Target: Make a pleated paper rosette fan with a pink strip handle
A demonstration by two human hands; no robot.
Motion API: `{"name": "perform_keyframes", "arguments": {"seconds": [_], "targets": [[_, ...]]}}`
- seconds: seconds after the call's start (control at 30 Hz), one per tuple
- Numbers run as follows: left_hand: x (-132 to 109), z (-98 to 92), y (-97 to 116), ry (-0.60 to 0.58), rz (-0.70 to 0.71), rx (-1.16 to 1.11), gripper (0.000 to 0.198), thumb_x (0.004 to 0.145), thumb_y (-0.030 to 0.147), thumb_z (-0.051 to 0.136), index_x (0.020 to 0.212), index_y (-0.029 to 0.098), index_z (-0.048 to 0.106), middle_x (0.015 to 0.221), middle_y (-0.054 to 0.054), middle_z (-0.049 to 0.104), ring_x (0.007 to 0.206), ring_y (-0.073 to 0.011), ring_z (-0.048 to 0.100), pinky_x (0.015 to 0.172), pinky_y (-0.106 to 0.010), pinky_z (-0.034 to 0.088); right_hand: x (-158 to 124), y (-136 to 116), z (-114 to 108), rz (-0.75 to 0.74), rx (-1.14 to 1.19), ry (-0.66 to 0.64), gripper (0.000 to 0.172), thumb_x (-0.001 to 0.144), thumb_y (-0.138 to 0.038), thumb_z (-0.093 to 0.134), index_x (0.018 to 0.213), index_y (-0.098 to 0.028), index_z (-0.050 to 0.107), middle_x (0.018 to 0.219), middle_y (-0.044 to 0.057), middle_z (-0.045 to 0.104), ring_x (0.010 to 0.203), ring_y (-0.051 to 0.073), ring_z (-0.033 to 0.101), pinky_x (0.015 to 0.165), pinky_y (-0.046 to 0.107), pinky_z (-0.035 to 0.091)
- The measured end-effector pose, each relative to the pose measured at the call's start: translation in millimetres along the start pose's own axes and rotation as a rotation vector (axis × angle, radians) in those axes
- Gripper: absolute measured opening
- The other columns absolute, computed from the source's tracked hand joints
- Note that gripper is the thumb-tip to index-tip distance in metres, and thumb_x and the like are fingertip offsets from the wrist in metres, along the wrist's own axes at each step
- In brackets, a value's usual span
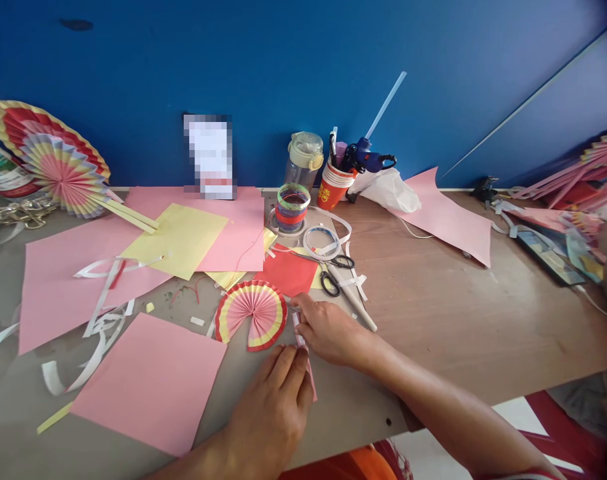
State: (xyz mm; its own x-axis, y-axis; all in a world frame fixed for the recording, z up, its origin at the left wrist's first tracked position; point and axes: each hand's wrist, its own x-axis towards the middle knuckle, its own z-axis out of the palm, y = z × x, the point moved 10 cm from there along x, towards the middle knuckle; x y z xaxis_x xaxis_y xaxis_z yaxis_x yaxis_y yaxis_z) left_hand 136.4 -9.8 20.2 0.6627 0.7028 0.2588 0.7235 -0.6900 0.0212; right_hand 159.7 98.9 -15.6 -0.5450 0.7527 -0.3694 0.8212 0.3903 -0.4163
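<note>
Pinching fingertips of the left hand (270, 410), just right of the pleated paper fan (252, 313), close on a folded pink paper strip (312, 383); the right hand (330, 333) nips its upper end. Crease-pressing appears in hand; the next move calls for aligned edges.

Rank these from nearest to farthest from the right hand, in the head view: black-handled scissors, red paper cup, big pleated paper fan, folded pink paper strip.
1. Folded pink paper strip, held by the right hand.
2. Black-handled scissors, just behind the hand.
3. Red paper cup, at the back wall.
4. Big pleated paper fan, far left.
</note>
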Motion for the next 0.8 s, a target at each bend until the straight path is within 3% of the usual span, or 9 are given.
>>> {"name": "perform_keyframes", "arguments": {"seconds": [0.27,0.53,0.7,0.8], "targets": [[2,-2.5,0,0.007,0.000,-0.006,0.025,0.086,0.021,0.048,0.102,0.010,0.065,0.109,-0.012,0.065,0.105,-0.0244,0.054,0.097,-0.039,0.036,-3,-5,1,0.051,-0.166,-0.055,0.030,0.087,-0.018,0.046,0.117,-0.011,0.047,0.085,0.012,0.071,0.074,0.024,0.066,0.053,0.029,0.036],[1,3.6,5,-0.058,0.062,-0.015,0.023,0.088,0.022,0.049,0.103,0.011,0.063,0.110,-0.012,0.065,0.106,-0.0240,0.053,0.098,-0.041,0.032,-3,9,-1,0.076,-0.115,0.047,0.036,0.088,-0.027,0.049,0.122,-0.017,0.045,0.087,0.008,0.072,0.078,0.022,0.068,0.061,0.027,0.039],[1,0.4,4,0.018,0.029,-0.038,0.016,0.086,0.018,0.054,0.095,0.012,0.065,0.106,-0.010,0.067,0.100,-0.0238,0.055,0.096,-0.041,0.033,1,14,-5,0.093,-0.048,0.116,0.026,0.091,-0.028,0.045,0.115,-0.019,0.050,0.092,0.007,0.072,0.084,0.020,0.067,0.066,0.025,0.041],[-1,3.2,6,-0.004,0.031,-0.042,0.015,0.085,0.020,0.056,0.095,0.012,0.066,0.107,-0.010,0.066,0.101,-0.0239,0.055,0.096,-0.041,0.033,4,12,-6,0.111,-0.064,0.125,0.021,0.091,-0.027,0.045,0.108,-0.018,0.052,0.088,0.008,0.072,0.079,0.020,0.067,0.062,0.024,0.039]]}}
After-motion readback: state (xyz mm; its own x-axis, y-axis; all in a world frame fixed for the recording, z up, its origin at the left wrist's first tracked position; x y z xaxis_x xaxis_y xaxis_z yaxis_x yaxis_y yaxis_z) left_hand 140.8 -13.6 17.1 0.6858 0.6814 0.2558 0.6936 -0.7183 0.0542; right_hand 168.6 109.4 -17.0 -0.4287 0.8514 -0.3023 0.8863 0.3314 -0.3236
